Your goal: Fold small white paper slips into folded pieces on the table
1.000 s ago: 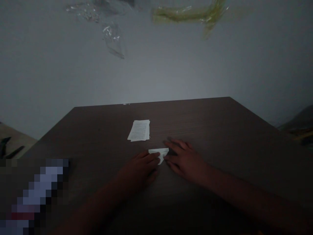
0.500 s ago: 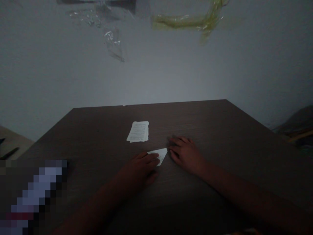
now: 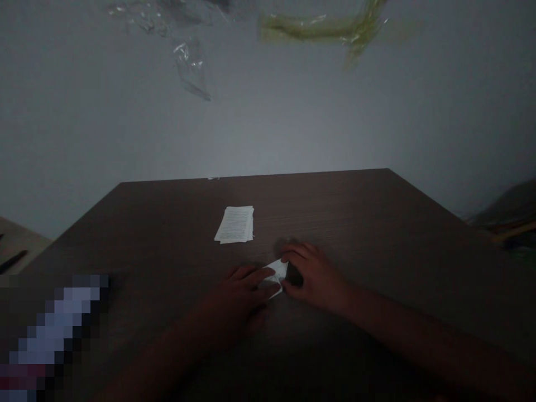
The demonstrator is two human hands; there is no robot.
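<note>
A small folded piece of paper [image 3: 281, 268], white with creases, lies on the brown table in front of me. My left hand [image 3: 249, 287] rests over its left part, fingers stretched out and lying on it, so that side is hidden. At the right edge of the paper is my right hand [image 3: 312, 272], its fingers curved and the index finger and thumb touching the paper. Farther back sits a loose stack of printed paper slips [image 3: 235, 224], which neither hand touches.
The brown table [image 3: 326, 206] meets a pale wall [image 3: 293, 123] that carries yellowish tape [image 3: 310, 29] and clear tape [image 3: 190, 64]. A blurred-out oblong object [image 3: 62, 324] lies at the lower left. A dark pen-like item [image 3: 13, 261] is on a lighter surface beyond the left edge.
My right hand has moved left and its fingertips now touch the paper. The paper has turned and come slightly nearer to me. My left hand stays on it.
</note>
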